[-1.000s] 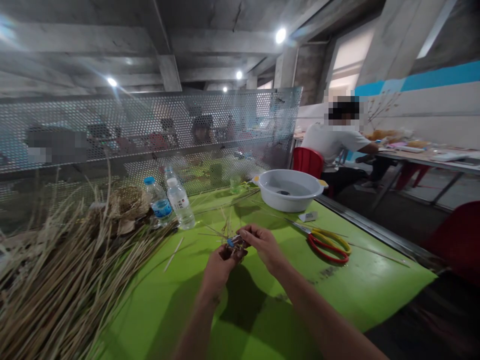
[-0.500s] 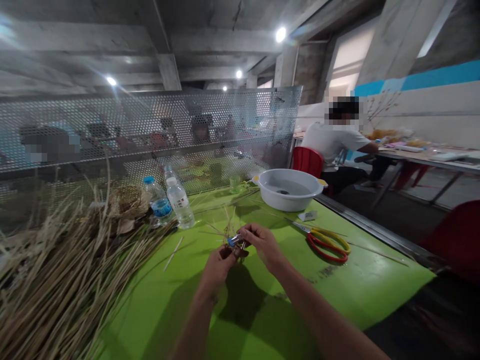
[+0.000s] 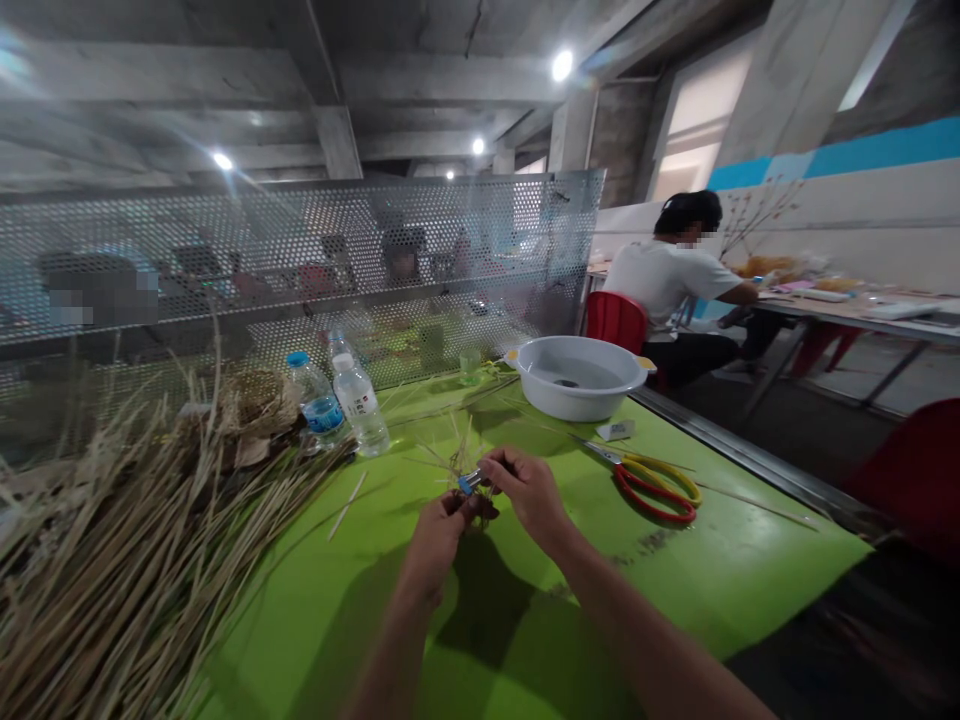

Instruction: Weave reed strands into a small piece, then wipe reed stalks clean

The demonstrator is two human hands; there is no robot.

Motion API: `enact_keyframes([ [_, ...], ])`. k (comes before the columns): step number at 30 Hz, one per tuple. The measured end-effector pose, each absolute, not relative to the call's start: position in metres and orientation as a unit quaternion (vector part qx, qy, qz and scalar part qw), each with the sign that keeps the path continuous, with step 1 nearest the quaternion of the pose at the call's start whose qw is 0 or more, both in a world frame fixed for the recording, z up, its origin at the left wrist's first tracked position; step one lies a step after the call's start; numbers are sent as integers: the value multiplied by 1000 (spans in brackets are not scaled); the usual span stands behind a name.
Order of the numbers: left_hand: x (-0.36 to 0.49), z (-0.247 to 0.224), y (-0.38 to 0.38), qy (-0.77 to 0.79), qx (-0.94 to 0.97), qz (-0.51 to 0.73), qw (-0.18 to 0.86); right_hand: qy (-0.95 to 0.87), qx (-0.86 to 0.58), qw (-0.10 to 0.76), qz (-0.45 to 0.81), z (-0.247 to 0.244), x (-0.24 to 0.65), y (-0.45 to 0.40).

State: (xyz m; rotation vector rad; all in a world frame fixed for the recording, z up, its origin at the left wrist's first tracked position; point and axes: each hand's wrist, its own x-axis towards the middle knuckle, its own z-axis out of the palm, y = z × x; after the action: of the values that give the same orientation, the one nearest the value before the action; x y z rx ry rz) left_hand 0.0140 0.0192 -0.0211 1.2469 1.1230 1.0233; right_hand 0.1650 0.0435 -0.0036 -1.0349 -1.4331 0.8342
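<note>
At frame centre, the right hand (image 3: 525, 495) pinches a short, silver, blue-ended tool (image 3: 472, 481), its long axis slanting lower-left; the left hand (image 3: 441, 522) holds thin straw-coloured strips (image 3: 457, 461). The tool's blue end lies nearer the left hand.

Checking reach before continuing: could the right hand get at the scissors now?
Likely yes: the scissors lie on the green table, right of the right hand, nothing bulky between, though it holds a small blue-ended object.
</note>
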Motion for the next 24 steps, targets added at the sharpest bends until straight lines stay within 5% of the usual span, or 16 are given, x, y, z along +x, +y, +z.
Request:
enact_keyframes([
  [14,16,-14,16,492,535,410,551,-702,-454,519,178,3,169,37],
  [24,16,-14,17,496,544,399,547,-677,-488,508,213,1,173,44],
])
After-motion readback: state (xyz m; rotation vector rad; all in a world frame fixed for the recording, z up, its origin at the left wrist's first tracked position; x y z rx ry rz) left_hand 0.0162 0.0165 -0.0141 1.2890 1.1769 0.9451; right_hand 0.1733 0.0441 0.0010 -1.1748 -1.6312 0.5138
